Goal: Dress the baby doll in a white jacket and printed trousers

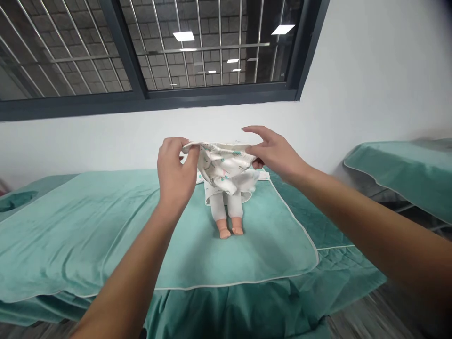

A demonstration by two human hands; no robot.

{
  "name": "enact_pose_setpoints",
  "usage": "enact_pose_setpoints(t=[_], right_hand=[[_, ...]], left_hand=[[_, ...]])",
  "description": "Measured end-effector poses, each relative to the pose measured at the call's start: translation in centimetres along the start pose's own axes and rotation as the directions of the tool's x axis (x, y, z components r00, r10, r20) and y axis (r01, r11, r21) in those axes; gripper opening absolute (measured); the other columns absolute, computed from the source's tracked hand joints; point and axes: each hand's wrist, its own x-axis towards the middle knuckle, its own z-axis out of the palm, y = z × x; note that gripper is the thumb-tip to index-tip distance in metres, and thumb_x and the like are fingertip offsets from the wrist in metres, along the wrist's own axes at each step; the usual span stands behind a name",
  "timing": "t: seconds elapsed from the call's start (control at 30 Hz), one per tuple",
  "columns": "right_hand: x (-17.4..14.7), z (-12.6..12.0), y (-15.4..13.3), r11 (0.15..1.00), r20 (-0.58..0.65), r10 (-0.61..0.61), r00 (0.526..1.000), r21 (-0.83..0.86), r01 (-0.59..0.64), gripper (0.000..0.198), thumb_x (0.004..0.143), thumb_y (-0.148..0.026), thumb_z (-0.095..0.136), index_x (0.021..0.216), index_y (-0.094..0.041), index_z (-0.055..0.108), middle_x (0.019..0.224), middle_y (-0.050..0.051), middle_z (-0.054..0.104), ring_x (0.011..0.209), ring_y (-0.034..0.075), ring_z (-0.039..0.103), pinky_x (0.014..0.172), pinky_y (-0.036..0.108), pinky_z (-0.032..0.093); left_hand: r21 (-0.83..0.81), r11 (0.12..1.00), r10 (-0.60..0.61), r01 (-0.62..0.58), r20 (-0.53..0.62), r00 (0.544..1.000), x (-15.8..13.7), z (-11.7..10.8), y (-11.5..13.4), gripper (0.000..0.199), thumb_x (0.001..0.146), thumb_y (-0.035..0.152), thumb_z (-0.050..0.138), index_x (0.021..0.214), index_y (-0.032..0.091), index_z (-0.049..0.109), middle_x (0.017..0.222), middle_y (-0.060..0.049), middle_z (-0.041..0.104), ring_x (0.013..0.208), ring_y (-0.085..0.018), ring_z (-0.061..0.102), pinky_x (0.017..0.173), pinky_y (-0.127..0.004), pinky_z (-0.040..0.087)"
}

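Observation:
A small white garment with a coloured print and a gathered edge, like baby clothing, is stretched between my two hands. My left hand pinches its left corner between thumb and fingers. At the other end, my right hand grips the edge with the thumb and lower fingers, its index finger lifted away. Below and behind the cloth lies a baby doll on its back, feet towards me. White leggings and bare feet show; the garment hides its head and most of its upper body.
The doll lies on a light green mat with pale piping, over a darker green bed cover. Behind stands a white wall with a dark-framed, barred window. Another green-covered surface is at the right.

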Motion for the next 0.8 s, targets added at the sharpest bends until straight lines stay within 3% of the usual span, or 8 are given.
enact_pose_setpoints(t=[0.07, 0.17, 0.3, 0.43, 0.6, 0.67, 0.8], right_hand=[[0.1, -0.3, -0.3, 0.989, 0.075, -0.032, 0.997, 0.144, 0.021, 0.037, 0.078, -0.026, 0.068, 0.114, -0.018, 0.066, 0.062, -0.003, 0.055, 0.049, 0.008, 0.052, 0.049, 0.023, 0.041], [0.1, -0.5, -0.6, 0.953, 0.136, -0.076, 0.988, 0.302, 0.032, 0.032, 0.078, -0.026, 0.068, 0.109, -0.018, 0.07, 0.062, -0.002, 0.055, 0.046, 0.007, 0.047, 0.045, 0.022, 0.038], [0.0, -1.1, -1.0, 0.93, 0.144, -0.171, 0.975, 0.349, 0.111, 0.017, 0.078, -0.022, 0.063, 0.091, -0.018, 0.072, 0.066, 0.0, 0.059, 0.05, 0.009, 0.049, 0.046, 0.023, 0.039], [-0.4, -2.0, -1.9, 0.948, 0.201, -0.252, 0.947, 0.248, 0.2, 0.015, 0.082, -0.028, 0.061, 0.087, -0.019, 0.071, 0.078, 0.002, 0.064, 0.061, 0.011, 0.054, 0.055, 0.026, 0.043], [-0.7, -2.1, -2.0, 0.926, 0.325, -0.276, 0.905, -0.161, 0.341, 0.024, 0.08, -0.042, 0.07, 0.087, -0.019, 0.071, 0.088, 0.003, 0.063, 0.076, 0.014, 0.054, 0.068, 0.029, 0.043], [-0.6, -1.8, -1.5, 0.894, 0.274, -0.326, 0.905, -0.222, 0.389, 0.027, 0.079, -0.045, 0.071, 0.08, -0.018, 0.069, 0.092, 0.004, 0.061, 0.083, 0.016, 0.054, 0.071, 0.029, 0.042], [-0.6, -1.2, -0.9, 0.896, 0.076, -0.431, 0.899, -0.085, 0.436, 0.034, 0.082, -0.053, 0.066, 0.079, -0.019, 0.067, 0.102, 0.005, 0.057, 0.092, 0.017, 0.053, 0.068, 0.027, 0.042]], left_hand=[[-0.033, 0.999, -0.024, 0.024, -0.02, 1.0, 0.5, 0.1, 0.4, 0.006, 0.087, 0.024, 0.062, 0.085, 0.019, 0.065, 0.095, -0.002, 0.06, 0.096, -0.017, 0.053, 0.086, -0.026, 0.044], [-0.225, 0.97, -0.097, 0.093, -0.007, 0.995, 0.6, 0.3, 1.3, 0.011, 0.086, 0.029, 0.062, 0.081, 0.019, 0.062, 0.085, 0.0, 0.06, 0.083, -0.014, 0.055, 0.076, -0.025, 0.045], [-0.509, 0.852, -0.144, 0.121, -0.006, 0.99, 0.4, 0.7, 2.7, 0.018, 0.082, 0.032, 0.068, 0.076, 0.02, 0.056, 0.078, 0.001, 0.059, 0.077, -0.013, 0.056, 0.068, -0.025, 0.044], [-0.659, 0.73, -0.191, 0.182, 0.06, 0.98, 0.8, 1.0, 3.8, 0.018, 0.081, 0.03, 0.069, 0.075, 0.022, 0.053, 0.079, 0.001, 0.061, 0.078, -0.014, 0.058, 0.067, -0.025, 0.046], [-0.754, 0.611, -0.222, 0.241, 0.129, 0.967, 1.3, 1.8, 4.1, 0.013, 0.079, 0.019, 0.067, 0.076, 0.02, 0.055, 0.072, 0.003, 0.059, 0.068, -0.011, 0.056, 0.067, -0.026, 0.047], [-0.738, 0.621, -0.238, 0.264, 0.143, 0.961, 1.3, 2.0, 3.7, 0.014, 0.078, 0.02, 0.067, 0.076, 0.02, 0.054, 0.072, 0.003, 0.058, 0.068, -0.011, 0.056, 0.067, -0.026, 0.047], [-0.631, 0.725, -0.271, 0.276, 0.107, 0.956, 1.5, 1.8, 2.4, 0.016, 0.074, 0.018, 0.069, 0.078, 0.02, 0.054, 0.077, 0.001, 0.06, 0.073, -0.013, 0.059, 0.067, -0.025, 0.047]])
